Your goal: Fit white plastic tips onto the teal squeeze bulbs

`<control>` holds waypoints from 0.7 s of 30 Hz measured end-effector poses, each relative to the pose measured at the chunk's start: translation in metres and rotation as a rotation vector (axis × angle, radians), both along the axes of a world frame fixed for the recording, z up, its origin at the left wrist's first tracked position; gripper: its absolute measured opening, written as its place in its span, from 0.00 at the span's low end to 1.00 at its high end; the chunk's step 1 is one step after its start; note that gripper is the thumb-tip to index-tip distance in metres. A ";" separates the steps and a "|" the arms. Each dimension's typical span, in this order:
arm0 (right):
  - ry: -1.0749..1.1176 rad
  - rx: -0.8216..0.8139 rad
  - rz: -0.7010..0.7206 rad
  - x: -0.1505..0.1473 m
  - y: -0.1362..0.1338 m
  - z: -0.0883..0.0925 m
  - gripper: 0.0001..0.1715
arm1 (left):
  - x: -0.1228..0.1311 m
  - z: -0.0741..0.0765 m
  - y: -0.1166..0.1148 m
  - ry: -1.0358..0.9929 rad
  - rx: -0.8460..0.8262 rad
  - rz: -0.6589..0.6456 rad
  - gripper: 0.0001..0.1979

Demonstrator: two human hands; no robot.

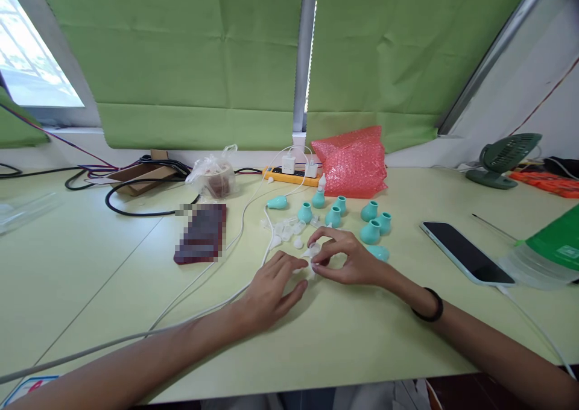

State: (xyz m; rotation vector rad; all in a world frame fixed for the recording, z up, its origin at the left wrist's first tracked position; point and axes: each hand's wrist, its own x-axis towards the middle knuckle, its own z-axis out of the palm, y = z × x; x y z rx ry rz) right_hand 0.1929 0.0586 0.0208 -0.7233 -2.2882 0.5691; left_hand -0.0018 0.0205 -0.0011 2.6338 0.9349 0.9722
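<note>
From my seat at the far end I see both hands low over the middle of the worktop (344, 337). My right hand (353, 260) is curled, thumb and forefinger pinched on a small clear piece (313, 251) held just above the surface, between the two hands. My left hand (271, 286) lies palm down and relaxed with the fingers loosely stretched toward that piece. It grips nothing, though I cannot tell for sure whether its fingertips touch a second pale bit lying beside them.

Just behind the clear piece sits a small heap of clear caps (287, 229), and behind and to the right of my right hand stands a loose group of teal bulbs (371, 232), most upright, one on its side further left. A white cable (244, 217) runs past the left hand toward the yellow power strip (289, 175) at the back. A red bubble-wrap bag (353, 160) stands behind the bulbs, and a phone (465, 254) lies face up well to the right.

I judge the clear piece to be very light, thin and fairly stiff, with a smooth skin that could squirt out of a hard pinch. Its small size leaves room for two fingertips only, so I would take it by its sides with gentle, even pressure and not by the narrow tip. The teal bulbs look soft and rubbery. They should give under the fingers and are best taken round the wide belly.
</note>
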 end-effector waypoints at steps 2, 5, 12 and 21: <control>0.133 0.022 -0.045 -0.009 -0.004 -0.009 0.05 | 0.000 -0.002 0.002 -0.078 -0.055 0.096 0.07; 0.279 -0.142 -0.047 -0.016 -0.009 -0.016 0.03 | 0.001 -0.003 0.004 -0.129 -0.073 0.146 0.07; 0.499 -0.738 0.185 -0.018 -0.011 -0.017 0.04 | 0.000 -0.005 0.006 -0.146 0.010 0.045 0.12; 0.525 -1.016 0.129 -0.015 -0.008 -0.016 0.06 | 0.000 -0.011 0.007 -0.155 0.065 0.003 0.18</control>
